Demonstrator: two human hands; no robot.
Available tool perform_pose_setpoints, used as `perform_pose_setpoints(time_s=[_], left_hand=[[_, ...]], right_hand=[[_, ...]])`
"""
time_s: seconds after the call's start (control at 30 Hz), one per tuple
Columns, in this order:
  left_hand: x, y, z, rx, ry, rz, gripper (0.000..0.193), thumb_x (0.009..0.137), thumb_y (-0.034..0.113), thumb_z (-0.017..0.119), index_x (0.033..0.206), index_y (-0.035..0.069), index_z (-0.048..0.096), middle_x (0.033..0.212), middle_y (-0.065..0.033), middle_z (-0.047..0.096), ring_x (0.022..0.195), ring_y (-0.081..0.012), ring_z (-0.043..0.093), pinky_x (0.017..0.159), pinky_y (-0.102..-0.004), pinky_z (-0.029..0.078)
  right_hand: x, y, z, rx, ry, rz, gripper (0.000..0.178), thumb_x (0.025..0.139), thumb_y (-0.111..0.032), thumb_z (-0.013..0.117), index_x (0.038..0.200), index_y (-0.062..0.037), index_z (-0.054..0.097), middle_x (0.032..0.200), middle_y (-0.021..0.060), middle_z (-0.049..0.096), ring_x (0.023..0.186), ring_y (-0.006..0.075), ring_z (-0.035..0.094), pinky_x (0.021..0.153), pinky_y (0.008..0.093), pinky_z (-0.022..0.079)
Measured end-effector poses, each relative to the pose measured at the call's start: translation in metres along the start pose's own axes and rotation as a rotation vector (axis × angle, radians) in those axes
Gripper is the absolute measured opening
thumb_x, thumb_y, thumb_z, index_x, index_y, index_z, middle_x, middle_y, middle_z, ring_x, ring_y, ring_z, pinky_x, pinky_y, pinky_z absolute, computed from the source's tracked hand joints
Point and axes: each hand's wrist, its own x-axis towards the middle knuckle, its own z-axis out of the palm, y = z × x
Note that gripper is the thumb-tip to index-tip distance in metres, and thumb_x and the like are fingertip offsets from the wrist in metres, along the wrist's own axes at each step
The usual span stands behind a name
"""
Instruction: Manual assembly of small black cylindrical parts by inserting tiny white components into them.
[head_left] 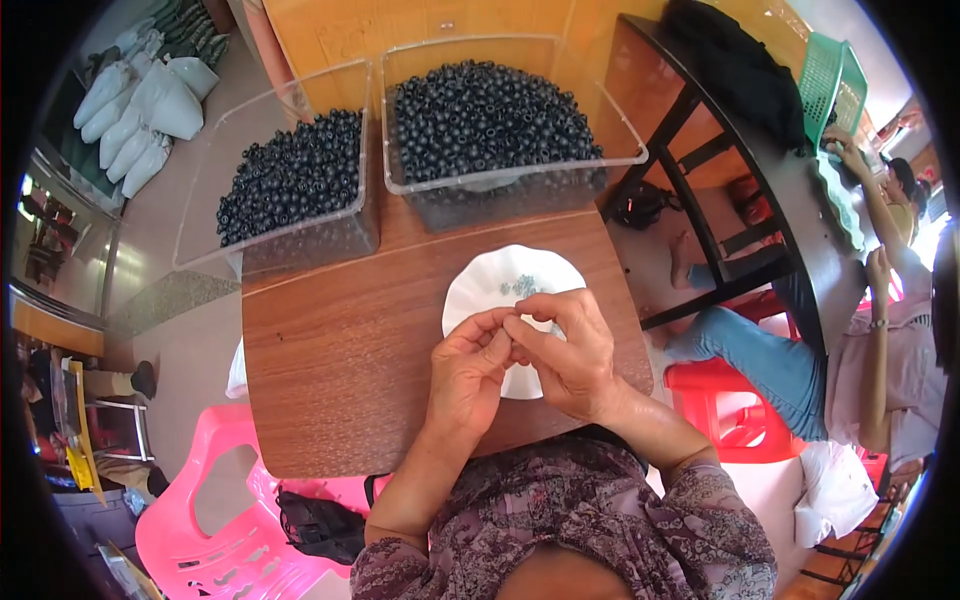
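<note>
My left hand (470, 365) and my right hand (568, 352) meet fingertip to fingertip above a white plate (470, 285) with a wavy rim. Both hands are closed in a pinch, and whatever lies between the fingertips is too small and too covered to name. Small pale greenish pieces (524, 285) lie in the plate just beyond my fingers. Part of the plate is hidden beneath my hands. Past it stand two clear plastic bins, the left bin (310, 240) and the right bin (480, 205), both heaped with dark, ring-like beads (490, 115).
The wooden table (340, 370) carries the bins and plate. A pink plastic chair (200, 470) with a black bag (320, 527) is at the left. On the right, a person in jeans (760, 370) sits at a dark table (810, 220) holding a green basket (830, 85). White sacks (150, 105) lie far left.
</note>
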Motion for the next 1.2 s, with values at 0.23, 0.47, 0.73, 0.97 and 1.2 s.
perform_pose_setpoints(time_s=[0.23,0.47,0.73,0.97,1.2], left_hand=[[0.019,-0.003,-0.016,-0.050,-0.098,-0.033,0.018,0.086,0.007,0.056,0.102,-0.002,0.056,0.092,-0.0088,0.060,0.079,-0.0163,0.055,0.071,-0.0302,0.044],[0.035,-0.011,-0.030,-0.190,-0.282,-0.097,0.027,0.077,0.014,0.068,0.099,0.003,0.057,0.084,-0.0074,0.060,0.072,-0.0146,0.051,0.068,-0.0327,0.037],[0.037,-0.010,-0.038,-0.152,-0.233,-0.059,0.026,0.078,0.012,0.066,0.099,0.001,0.057,0.085,-0.0082,0.060,0.071,-0.0156,0.051,0.071,-0.0354,0.039],[0.037,-0.013,-0.041,-0.127,-0.194,-0.069,0.021,0.081,0.011,0.062,0.098,-0.001,0.057,0.084,-0.0092,0.060,0.070,-0.0172,0.051,0.072,-0.0363,0.040],[0.036,-0.011,-0.040,-0.120,-0.191,-0.063,0.019,0.082,0.010,0.062,0.096,-0.001,0.058,0.084,-0.0091,0.060,0.070,-0.0171,0.051,0.071,-0.0362,0.040]], right_hand=[[0.011,0.010,-0.006,0.153,-0.048,0.160,0.032,0.061,0.003,0.067,0.093,-0.0020,0.065,0.091,0.0101,0.060,0.076,0.0231,0.054,0.064,0.0319,0.045],[0.079,0.073,-0.014,0.155,0.003,0.295,0.014,0.073,0.003,0.060,0.087,0.0018,0.065,0.083,0.0100,0.062,0.078,0.0171,0.060,0.068,0.0265,0.047],[0.172,0.152,0.042,-0.193,-0.369,0.079,0.014,0.065,-0.002,0.061,0.078,-0.0051,0.067,0.071,0.0144,0.064,0.073,0.0288,0.062,0.065,0.0358,0.048],[0.185,0.178,0.077,-0.357,-0.569,-0.067,0.011,0.062,0.000,0.057,0.067,-0.0077,0.063,0.067,0.0162,0.062,0.071,0.0357,0.061,0.061,0.0452,0.048],[0.183,0.168,0.084,-0.444,-0.699,-0.141,0.011,0.063,0.000,0.058,0.072,-0.0030,0.062,0.076,0.0196,0.063,0.080,0.0368,0.061,0.069,0.0446,0.049]])
